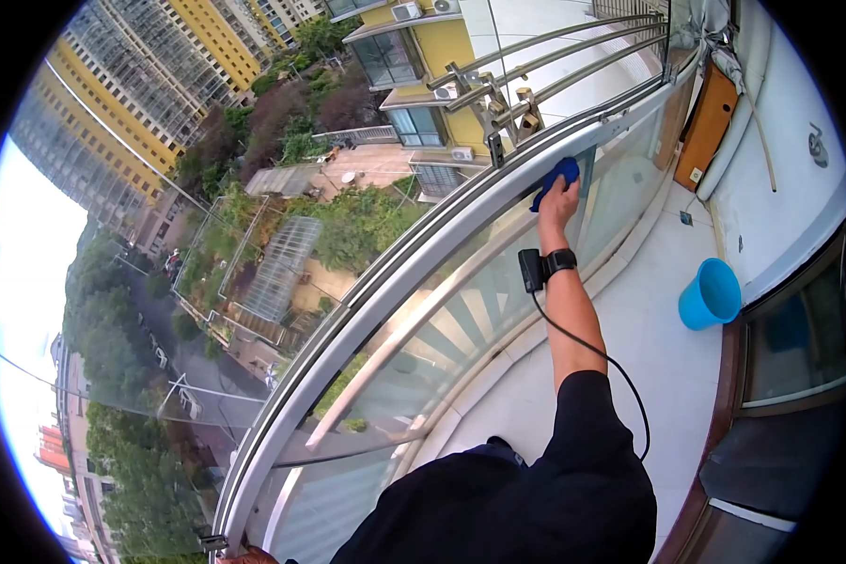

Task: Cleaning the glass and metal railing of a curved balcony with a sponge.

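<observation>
A dark blue cloth (567, 169) is bunched in my right hand (558, 203), which presses it against the inner side of the white curved balcony rail (423, 271), near the top of the glass panels. A black band with a small box and cable is strapped round my right wrist. Far down at the lower left, my left hand (250, 555) is at the rail beside a small metal fitting (213, 543); the picture's edge cuts it off, so its fingers are mostly hidden.
A light blue plastic bucket (710, 294) stands on the tiled floor (656, 345) by the right wall. An orange-brown wooden board (705, 127) leans in the far corner beside a white pipe. Glass panels (458, 331) line the balcony below the rail. Outside, metal bars (571, 60) project, with buildings and trees far below.
</observation>
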`<state>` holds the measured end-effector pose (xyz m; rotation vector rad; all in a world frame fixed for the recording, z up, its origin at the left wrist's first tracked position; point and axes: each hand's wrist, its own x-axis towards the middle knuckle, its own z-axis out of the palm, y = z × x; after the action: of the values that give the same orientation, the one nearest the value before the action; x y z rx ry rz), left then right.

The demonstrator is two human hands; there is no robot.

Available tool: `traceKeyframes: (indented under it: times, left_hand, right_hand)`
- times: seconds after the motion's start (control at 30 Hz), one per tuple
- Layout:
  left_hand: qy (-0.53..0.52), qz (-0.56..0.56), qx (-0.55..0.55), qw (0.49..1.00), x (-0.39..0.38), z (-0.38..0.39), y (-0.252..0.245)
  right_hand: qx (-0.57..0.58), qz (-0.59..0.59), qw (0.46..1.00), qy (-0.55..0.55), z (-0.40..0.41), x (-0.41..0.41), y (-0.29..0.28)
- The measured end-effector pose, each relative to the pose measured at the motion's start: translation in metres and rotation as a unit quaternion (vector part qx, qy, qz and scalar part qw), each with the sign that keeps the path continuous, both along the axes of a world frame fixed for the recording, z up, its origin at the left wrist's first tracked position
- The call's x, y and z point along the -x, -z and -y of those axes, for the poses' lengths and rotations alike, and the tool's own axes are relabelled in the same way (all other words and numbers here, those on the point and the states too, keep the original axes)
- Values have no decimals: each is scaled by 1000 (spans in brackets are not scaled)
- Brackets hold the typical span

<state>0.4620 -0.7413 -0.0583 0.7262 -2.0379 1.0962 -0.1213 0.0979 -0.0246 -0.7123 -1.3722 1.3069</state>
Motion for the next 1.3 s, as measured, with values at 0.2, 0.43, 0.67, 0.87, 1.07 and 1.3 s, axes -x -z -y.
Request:
traceKeyframes:
  times: [0.2, 0.43, 0.67, 0.87, 1.07, 1.3]
  left_hand:
    - [-6, -37, -80, 996, -15, 8, -1]
    - [1, -119, -147, 982, 65, -32, -13]
    - [-23, -157, -128, 979, 38, -67, -48]
    - [2, -167, -174, 970, 58, -74, -54]
    - [21, -169, -218, 961, 75, -83, -56]
    - [7, -188, -211, 959, 42, -91, -70]
  right_hand:
    - [48, 112, 992, 15, -73, 27, -3]
    - [167, 50, 983, -60, -187, 17, 80]
    - [371, 80, 915, -138, 8, 3, 133]
    - [466, 110, 850, -219, 130, -42, 230]
    - [355, 247, 820, -375, 249, -102, 308]
    - [580, 322, 606, -439, 410, -191, 230]
